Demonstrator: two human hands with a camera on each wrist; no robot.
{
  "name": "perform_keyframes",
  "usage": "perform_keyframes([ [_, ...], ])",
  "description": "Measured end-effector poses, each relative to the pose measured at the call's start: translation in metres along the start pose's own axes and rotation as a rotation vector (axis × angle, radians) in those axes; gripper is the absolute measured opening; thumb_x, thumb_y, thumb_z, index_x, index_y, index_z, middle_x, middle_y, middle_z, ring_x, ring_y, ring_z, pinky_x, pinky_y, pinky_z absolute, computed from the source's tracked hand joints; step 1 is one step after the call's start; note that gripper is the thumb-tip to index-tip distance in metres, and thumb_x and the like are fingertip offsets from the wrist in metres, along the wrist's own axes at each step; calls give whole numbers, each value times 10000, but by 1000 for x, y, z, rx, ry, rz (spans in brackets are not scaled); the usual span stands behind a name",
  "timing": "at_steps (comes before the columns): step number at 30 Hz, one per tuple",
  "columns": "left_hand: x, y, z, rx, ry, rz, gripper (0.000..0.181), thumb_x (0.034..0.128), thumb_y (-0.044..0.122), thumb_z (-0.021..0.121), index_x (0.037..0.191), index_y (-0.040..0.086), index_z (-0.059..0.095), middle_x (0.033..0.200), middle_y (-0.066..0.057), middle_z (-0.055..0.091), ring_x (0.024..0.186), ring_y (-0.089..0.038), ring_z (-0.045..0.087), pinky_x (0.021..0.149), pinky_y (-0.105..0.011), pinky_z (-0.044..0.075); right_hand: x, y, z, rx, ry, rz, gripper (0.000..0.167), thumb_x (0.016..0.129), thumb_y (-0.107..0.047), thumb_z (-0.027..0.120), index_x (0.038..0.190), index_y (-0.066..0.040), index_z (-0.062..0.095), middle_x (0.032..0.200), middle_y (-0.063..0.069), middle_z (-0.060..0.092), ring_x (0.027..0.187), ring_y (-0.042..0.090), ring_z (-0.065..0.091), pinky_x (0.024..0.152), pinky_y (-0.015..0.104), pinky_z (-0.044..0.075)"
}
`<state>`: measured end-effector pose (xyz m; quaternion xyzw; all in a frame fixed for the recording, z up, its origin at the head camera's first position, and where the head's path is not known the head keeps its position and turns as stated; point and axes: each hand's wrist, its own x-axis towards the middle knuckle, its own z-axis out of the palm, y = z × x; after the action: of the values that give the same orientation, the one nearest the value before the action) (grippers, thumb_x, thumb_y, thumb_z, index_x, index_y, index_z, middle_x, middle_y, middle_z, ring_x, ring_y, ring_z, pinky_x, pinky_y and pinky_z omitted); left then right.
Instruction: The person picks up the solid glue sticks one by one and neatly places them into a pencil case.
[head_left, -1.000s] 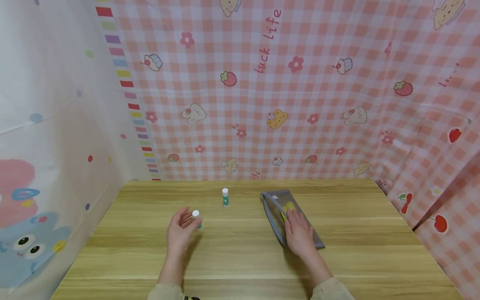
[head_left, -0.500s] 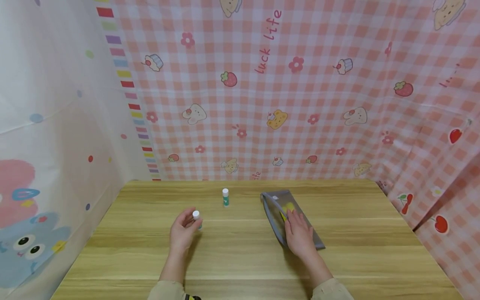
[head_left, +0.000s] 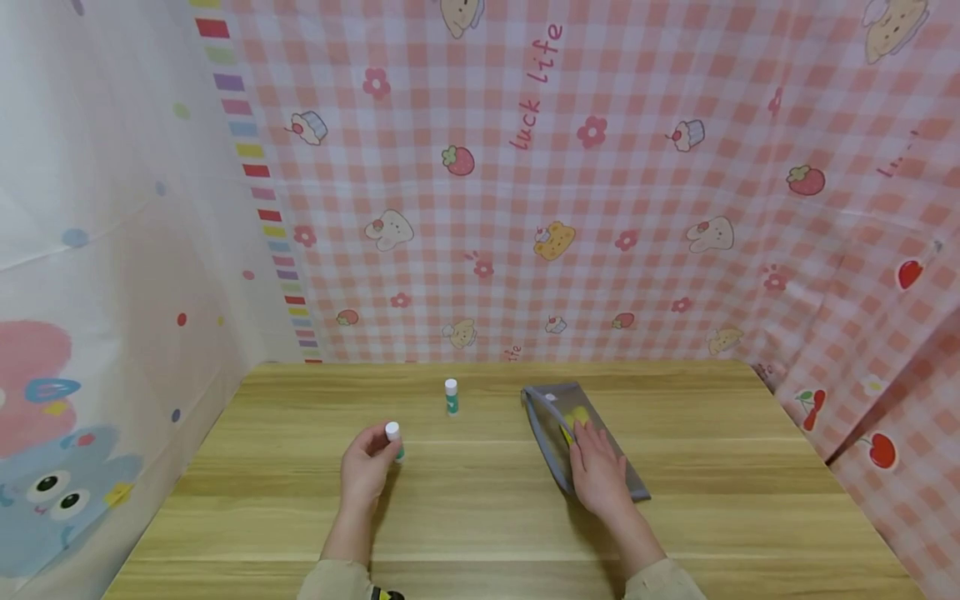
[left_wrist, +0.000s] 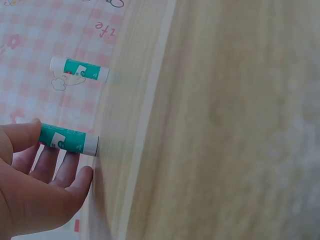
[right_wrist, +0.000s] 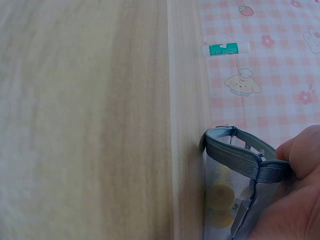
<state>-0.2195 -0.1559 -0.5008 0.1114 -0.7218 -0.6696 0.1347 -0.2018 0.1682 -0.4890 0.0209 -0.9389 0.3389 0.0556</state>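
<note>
My left hand (head_left: 365, 471) pinches a green-and-white glue stick (head_left: 394, 440) between thumb and fingers; it stands upright, its lower end at the tabletop. In the left wrist view the thumb lies across one end of this glue stick (left_wrist: 65, 139). A second glue stick (head_left: 452, 398) stands upright farther back. My right hand (head_left: 598, 473) holds the rim of a grey mesh zipper pouch (head_left: 626, 467), whose mouth gapes toward the left. Through the mesh of the pouch (right_wrist: 232, 170) shows a yellow thing (right_wrist: 220, 197) with rounded parts; its kind is unclear.
The wooden table (head_left: 480, 533) reaches back to a pink checked cloth (head_left: 480, 200). A white printed cloth (head_left: 135, 275) hangs at the left side. Between the two hands lies bare wood.
My left fingers have closed onto the nearer glue stick, which has barely moved. The right hand and the pouch stay in place.
</note>
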Motion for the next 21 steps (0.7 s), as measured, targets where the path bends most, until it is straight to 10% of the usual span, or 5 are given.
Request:
perform_keyframes([
  [21,-1,4,4,106,-32,-6,239,924,-14,653,1139,-115,629,1104,-219,657,1001,-267,587,764,-181,480,0,-1,0,-9,9,-2,443,1053,-134,388,1446,70,416,1507,313,323,1395,527,228,1037,796,127],
])
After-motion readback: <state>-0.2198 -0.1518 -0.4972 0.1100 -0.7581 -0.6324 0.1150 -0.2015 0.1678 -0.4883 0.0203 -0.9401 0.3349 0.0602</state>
